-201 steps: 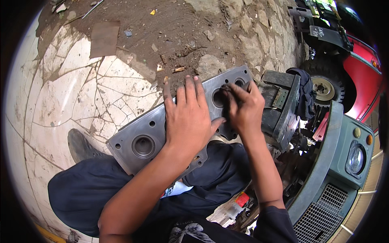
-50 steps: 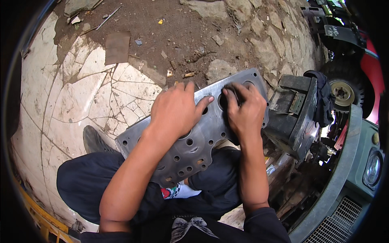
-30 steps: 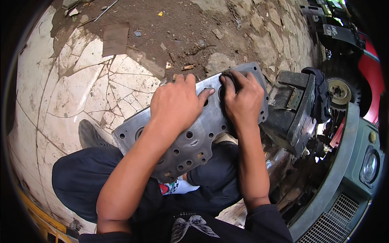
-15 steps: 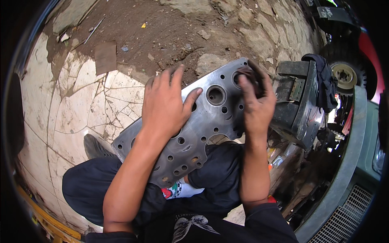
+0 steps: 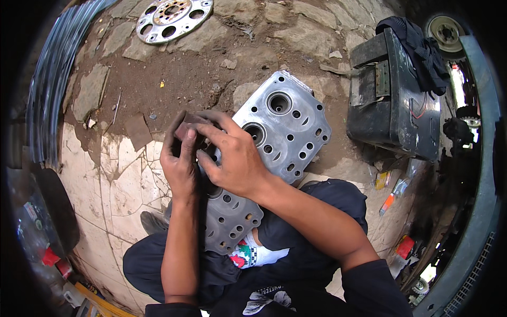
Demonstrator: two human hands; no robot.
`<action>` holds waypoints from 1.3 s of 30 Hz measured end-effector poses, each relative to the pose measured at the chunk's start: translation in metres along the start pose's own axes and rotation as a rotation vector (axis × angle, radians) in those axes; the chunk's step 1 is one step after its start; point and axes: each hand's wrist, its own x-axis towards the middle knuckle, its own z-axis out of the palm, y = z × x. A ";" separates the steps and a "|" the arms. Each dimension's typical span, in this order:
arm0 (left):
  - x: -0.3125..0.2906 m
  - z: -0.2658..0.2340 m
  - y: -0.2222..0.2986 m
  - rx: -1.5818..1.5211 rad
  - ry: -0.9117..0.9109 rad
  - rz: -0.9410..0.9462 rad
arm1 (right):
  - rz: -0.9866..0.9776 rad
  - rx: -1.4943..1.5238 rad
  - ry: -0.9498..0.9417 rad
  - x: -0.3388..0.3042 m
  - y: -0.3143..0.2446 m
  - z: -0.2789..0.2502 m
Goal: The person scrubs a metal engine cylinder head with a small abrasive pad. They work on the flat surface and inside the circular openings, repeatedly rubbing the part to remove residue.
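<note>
A grey metal engine cylinder head (image 5: 285,153), full of round holes, lies slantwise across my lap. Over its left edge both my hands meet at a small folded piece of reddish-brown sandpaper (image 5: 186,128). My left hand (image 5: 178,164) grips the sandpaper between thumb and fingers. From the right, my right hand (image 5: 240,161) reaches across with bent fingers on the same piece. Parts of the head's left side are hidden beneath my hands and forearms.
A brown square sheet (image 5: 138,131) lies on the ground by the cracked tiles. Further off are a round metal plate with holes (image 5: 153,33) and bundled metal strips (image 5: 45,95). A black box (image 5: 369,127) with a dark cloth (image 5: 414,55) stands at right.
My right hand has left the head's far right end and crossed leftward with the sandpaper to my left hand. My left hand has lifted off the metal and closed on the sandpaper.
</note>
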 end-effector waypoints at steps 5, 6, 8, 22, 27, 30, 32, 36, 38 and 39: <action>0.006 -0.011 -0.008 0.147 0.072 0.093 | -0.067 -0.072 0.106 0.025 0.007 -0.033; 0.007 -0.015 -0.010 0.208 0.031 0.107 | 0.010 0.005 0.166 0.034 0.009 -0.047; 0.010 -0.020 -0.008 0.326 -0.054 0.137 | 0.201 0.204 0.339 0.050 0.007 -0.085; 0.008 0.049 0.005 1.023 -0.345 0.564 | 0.247 0.210 0.652 0.030 0.004 -0.201; 0.005 0.063 -0.008 0.921 -0.265 0.509 | 0.311 0.203 0.673 0.032 0.009 -0.198; 0.002 0.071 -0.008 1.108 -0.235 0.600 | 0.271 0.228 0.691 0.036 0.011 -0.195; 0.000 0.077 -0.008 1.157 -0.197 0.620 | 0.338 0.258 0.682 0.037 0.011 -0.193; -0.006 0.085 -0.008 1.171 -0.181 0.609 | 0.339 0.258 0.717 0.045 0.034 -0.184; -0.022 0.090 -0.009 1.188 -0.227 0.629 | 0.371 0.268 0.733 0.047 0.041 -0.170; -0.021 0.091 -0.009 1.191 -0.205 0.637 | 0.387 0.273 0.740 0.048 0.043 -0.165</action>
